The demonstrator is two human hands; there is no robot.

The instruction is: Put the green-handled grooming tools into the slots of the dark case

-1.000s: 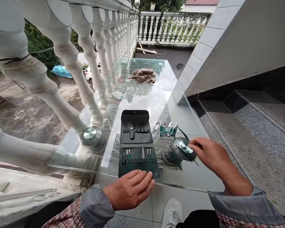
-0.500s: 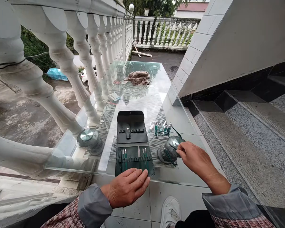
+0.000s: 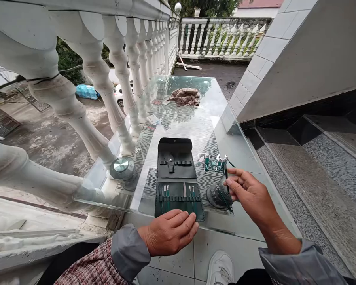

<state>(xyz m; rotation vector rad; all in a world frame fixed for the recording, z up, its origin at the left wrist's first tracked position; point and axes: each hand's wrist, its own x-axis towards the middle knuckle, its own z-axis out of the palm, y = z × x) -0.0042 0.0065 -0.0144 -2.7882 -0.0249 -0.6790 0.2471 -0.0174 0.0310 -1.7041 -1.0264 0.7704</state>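
Right hand (image 3: 252, 200) nearly closed at the fingertips, it pinches a slim dark tool (image 3: 226, 178) between thumb and fingers, the tool standing close to upright. Left hand (image 3: 172, 231) lies unclenched, its fingers stretched out together and resting across the near edge of the open black case (image 3: 179, 173); its thumb is hidden. That case spreads ahead of the left hand and to the left of the right hand, with several slim tools (image 3: 184, 190) held in the loops of its lower panel. Just below the right hand's fingers, more thin dark tools (image 3: 225, 199) lie over a round support (image 3: 214, 196) of the glass desk (image 3: 240, 146). Beyond those fingers sits a cluster of clippers and scissors (image 3: 211, 162), and well ahead of both hands a crumpled brown cloth (image 3: 184, 97).

Half a second ago the right hand was down at the support, its tool slanted; now the hand is raised and the tool points upward. The left hand keeps its place on the case edge.
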